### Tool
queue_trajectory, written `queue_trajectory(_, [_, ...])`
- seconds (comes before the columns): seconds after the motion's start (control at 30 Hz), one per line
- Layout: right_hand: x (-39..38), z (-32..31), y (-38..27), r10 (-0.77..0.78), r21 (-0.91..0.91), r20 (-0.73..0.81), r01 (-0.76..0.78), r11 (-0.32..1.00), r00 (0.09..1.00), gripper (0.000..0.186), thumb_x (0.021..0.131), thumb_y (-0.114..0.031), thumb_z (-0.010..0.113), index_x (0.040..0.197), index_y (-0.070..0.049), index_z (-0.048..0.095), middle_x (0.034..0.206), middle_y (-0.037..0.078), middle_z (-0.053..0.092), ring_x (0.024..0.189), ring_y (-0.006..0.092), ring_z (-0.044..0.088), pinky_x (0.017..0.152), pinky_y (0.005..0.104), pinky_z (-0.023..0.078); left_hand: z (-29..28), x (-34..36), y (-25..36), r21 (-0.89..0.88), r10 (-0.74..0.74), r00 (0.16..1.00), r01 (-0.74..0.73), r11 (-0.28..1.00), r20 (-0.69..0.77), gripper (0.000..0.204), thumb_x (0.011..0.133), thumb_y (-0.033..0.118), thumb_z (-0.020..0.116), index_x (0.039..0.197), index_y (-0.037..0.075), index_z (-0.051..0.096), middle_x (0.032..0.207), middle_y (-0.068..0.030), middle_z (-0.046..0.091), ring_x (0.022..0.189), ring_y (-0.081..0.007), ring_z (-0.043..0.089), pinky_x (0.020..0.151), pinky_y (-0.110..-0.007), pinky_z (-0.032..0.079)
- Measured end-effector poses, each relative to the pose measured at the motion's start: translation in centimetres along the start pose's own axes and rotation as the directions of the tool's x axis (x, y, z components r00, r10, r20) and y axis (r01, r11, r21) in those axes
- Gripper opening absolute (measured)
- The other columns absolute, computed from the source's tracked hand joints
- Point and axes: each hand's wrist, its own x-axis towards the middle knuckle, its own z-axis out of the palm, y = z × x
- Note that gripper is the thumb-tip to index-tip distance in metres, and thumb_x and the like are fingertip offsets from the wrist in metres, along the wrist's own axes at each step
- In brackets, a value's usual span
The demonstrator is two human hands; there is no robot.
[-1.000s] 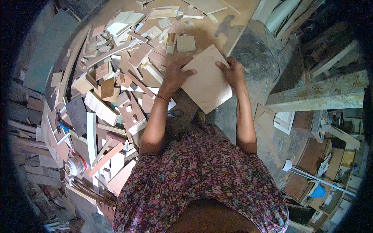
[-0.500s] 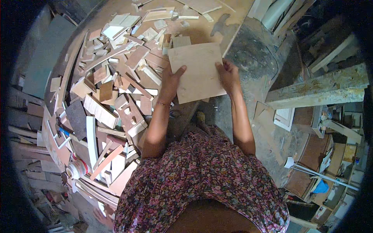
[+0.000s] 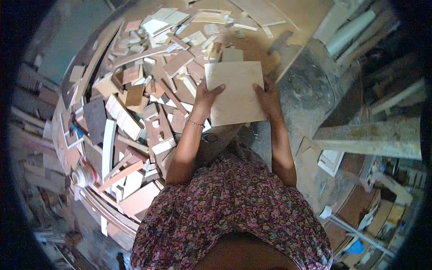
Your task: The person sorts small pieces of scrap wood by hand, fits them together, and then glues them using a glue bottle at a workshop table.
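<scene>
A flat, pale, nearly square plywood board (image 3: 237, 94) is held up in front of me between both hands. My left hand (image 3: 207, 98) grips its left edge, thumb lying on the top face and fingers hidden underneath. On the right edge my right hand (image 3: 268, 98) grips in the same way, thumb on top. Just beyond the board's far edge, a small light wood block (image 3: 232, 55) stands on the workbench (image 3: 252, 42). To the left of my left hand, wood offcuts (image 3: 179, 63) lie in a loose heap.
A white tub (image 3: 84, 175) sits at the bench's left edge, near a dark square panel (image 3: 95, 120). On the right, a thick timber beam (image 3: 369, 137) juts inward above wooden boxes. Long planks and a pale pipe (image 3: 353, 33) lean at the far right.
My view has turned slightly, shifting the bench and heap across the picture. The board has levelled a little and sits slightly lower and farther right in view, still in both hands.
</scene>
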Motion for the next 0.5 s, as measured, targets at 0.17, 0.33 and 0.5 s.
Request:
queue_trajectory(0.17, [4.2, 1.1, 0.8, 0.145, -0.320, 0.134, -0.095, 0.942, 0.980, 0.030, 0.078, -0.014, 0.059, 0.103, 0.004, 0.054, 0.084, 0.007, 0.061, 0.074, 0.0131, 0.056, 0.066, 0.0266, 0.045, -1.9, 0.7, 0.5, 0.120, 0.014, 0.994, 0.000, 0.993, -0.112, 0.038, 0.075, 0.005, 0.059, 0.110, -0.004, 0.047, 0.100, -0.0093, 0.056, 0.089, -0.0162, 0.053, 0.078, -0.026, 0.040])
queue_trajectory(0.33, [7.9, 2.4, 1.5, -0.080, -0.297, 0.273, 0.163, 0.941, 0.959, 0.025, 0.078, -0.017, 0.058, 0.094, 0.003, 0.057, 0.077, 0.009, 0.061, 0.066, 0.0145, 0.056, 0.061, 0.0285, 0.045, -3.0, 0.8, 2.0, 0.080, -0.008, 0.934, 0.040, 0.996, -0.358, 0.050, 0.073, 0.006, 0.064, 0.115, -0.007, 0.040, 0.103, -0.0137, 0.055, 0.095, -0.0205, 0.053, 0.086, -0.029, 0.039])
queue_trajectory(0.5, [14.8, -0.3, 3.3, -0.052, -0.370, 0.264, 0.151, 0.917, 0.963, 0.025, 0.074, -0.018, 0.061, 0.090, 0.001, 0.058, 0.075, 0.013, 0.061, 0.068, 0.0207, 0.059, 0.063, 0.0303, 0.046, -4.3, 3.1, 3.5, 0.136, 0.195, 0.874, -0.148, 0.979, -0.446, 0.040, 0.072, 0.000, 0.063, 0.108, -0.008, 0.046, 0.102, -0.0146, 0.055, 0.095, -0.0222, 0.053, 0.085, -0.029, 0.040])
